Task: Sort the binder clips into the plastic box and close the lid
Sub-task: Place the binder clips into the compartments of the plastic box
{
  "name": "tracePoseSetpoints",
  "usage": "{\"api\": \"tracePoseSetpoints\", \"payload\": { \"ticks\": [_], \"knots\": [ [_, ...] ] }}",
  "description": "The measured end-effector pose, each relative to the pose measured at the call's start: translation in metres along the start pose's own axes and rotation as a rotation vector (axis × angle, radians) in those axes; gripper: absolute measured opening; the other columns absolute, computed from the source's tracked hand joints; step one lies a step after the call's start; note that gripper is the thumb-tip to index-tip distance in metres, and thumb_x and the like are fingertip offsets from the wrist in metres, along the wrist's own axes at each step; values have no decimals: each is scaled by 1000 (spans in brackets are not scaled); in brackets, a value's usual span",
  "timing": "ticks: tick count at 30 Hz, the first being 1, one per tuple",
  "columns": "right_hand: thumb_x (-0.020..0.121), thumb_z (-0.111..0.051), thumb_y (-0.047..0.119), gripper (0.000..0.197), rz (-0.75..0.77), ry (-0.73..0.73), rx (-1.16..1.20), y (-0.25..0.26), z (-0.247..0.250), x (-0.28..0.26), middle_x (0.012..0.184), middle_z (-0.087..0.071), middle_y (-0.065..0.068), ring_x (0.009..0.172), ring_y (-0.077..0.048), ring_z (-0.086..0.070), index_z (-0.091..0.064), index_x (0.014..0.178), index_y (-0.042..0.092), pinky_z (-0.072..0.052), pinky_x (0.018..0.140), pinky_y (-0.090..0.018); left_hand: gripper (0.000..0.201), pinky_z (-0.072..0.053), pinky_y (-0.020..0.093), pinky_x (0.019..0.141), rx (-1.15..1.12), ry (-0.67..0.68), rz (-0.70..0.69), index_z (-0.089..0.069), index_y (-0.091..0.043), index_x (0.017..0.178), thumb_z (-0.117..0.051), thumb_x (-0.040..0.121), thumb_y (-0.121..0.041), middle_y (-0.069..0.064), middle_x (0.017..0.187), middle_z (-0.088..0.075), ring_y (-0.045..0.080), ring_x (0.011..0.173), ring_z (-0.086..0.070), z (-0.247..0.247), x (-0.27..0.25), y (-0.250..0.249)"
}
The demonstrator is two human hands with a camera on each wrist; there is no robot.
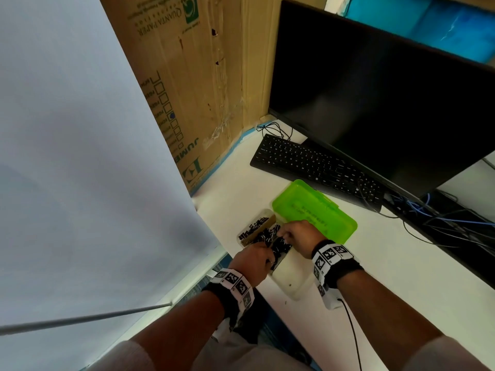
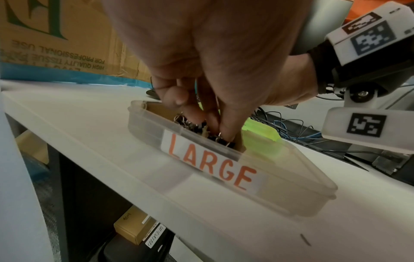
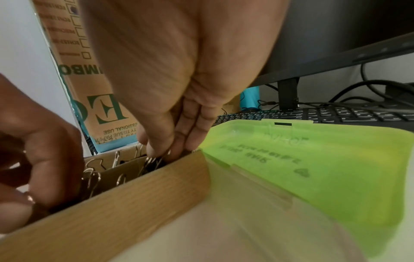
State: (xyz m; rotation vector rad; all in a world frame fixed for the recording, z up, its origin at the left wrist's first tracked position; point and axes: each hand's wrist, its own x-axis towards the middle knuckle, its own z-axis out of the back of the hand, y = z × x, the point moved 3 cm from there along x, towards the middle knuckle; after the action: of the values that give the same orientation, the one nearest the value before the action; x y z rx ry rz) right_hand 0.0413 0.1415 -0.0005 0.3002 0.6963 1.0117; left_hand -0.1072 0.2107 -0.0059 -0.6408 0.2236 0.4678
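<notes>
Reaching down into the clear plastic box (image 1: 290, 279) on the white tabletop (image 1: 388, 277), the left hand (image 1: 253, 261) and right hand (image 1: 300, 236) both pinch black binder clips (image 1: 267, 234) heaped between cardboard dividers (image 3: 125, 198). Its green lid (image 1: 316, 210) lies open behind, before the keyboard (image 1: 316, 167).

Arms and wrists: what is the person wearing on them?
Each wrist has a black band carrying white blocks printed with black square code markings. The left wrist has the same. A thin black cable trails from the right one. Grey short sleeves cover the upper arms.
</notes>
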Motion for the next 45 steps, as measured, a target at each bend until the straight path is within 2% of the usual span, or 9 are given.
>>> {"api": "tracePoseSetpoints", "payload": {
  "ticks": [4,8,13,18,23,30,36,40,45],
  "knots": [
    [90,-53,10,27,35,-14,-20,0,1,-3,115,-66,-4,106,-21,-59,-63,114,20,-47,93,-34,21,-52,36,83,-20,-6,-23,-65,-21,102,-62,82,-25,-3,119,-56,21,105,-59,4,4,-3],
    [92,-49,14,26,105,-154,-50,-10,8,-21,114,-65,-3,109,-23,-55,-63,114,19,-44,93,-31,26,-47,32,94,-17,-121,-148,-61,-21,108,-57,82,-18,0,127,-53,21,122,-49,11,15,-21],
    [89,-47,8,26,71,-246,-40,-43,11,-68,105,-68,-5,101,-26,-58,-66,104,17,-43,89,-32,25,-45,37,98,23,-30,-252,-58,-18,113,-53,88,-19,3,124,-49,21,109,-55,-9,35,-66],
    [88,-46,7,31,-152,-390,-6,-98,8,-148,104,-69,-3,100,-25,-57,-67,106,21,-47,90,-37,21,-46,29,87,42,67,-390,-62,-20,106,-54,87,-17,-2,115,-53,17,101,-58,-50,47,-124],
    [86,-45,-1,38,-448,-548,4,-156,-1,-258,105,-69,1,103,-20,-57,-68,107,22,-47,90,-31,19,-50,32,85,117,231,-498,-60,-26,105,-52,89,-20,-7,118,-50,16,100,-59,-105,47,-187],
    [84,-56,12,25,-808,-697,85,-208,-30,-383,111,-63,-1,102,-23,-55,-65,106,20,-48,86,-36,28,-47,35,96,169,453,-597,-54,-26,116,-56,88,-27,-7,123,-46,17,104,-58,-182,30,-269],
    [86,-60,22,44,-1146,-763,218,-239,-64,-443,141,-38,-10,123,-31,-44,-50,128,19,-44,98,-44,62,-37,34,109,121,594,-566,-31,-31,138,-61,84,-37,-7,142,-28,17,126,-45,-232,13,-311],
    [83,-66,27,70,-1121,-690,496,-255,-78,-459,151,-23,-9,132,-31,-39,-30,142,21,-39,107,-42,71,-38,36,108,114,613,-549,-26,-36,140,-64,80,-45,-7,144,-25,18,129,-42,-256,4,-328],
    [78,-69,12,83,-1004,-660,594,-260,-78,-452,139,-39,-10,126,-29,-45,-21,146,17,-37,105,-34,66,-43,34,102,33,552,-448,-37,-27,133,-68,77,-45,-2,134,-33,20,117,-51,-275,-5,-344]
  ]
}}
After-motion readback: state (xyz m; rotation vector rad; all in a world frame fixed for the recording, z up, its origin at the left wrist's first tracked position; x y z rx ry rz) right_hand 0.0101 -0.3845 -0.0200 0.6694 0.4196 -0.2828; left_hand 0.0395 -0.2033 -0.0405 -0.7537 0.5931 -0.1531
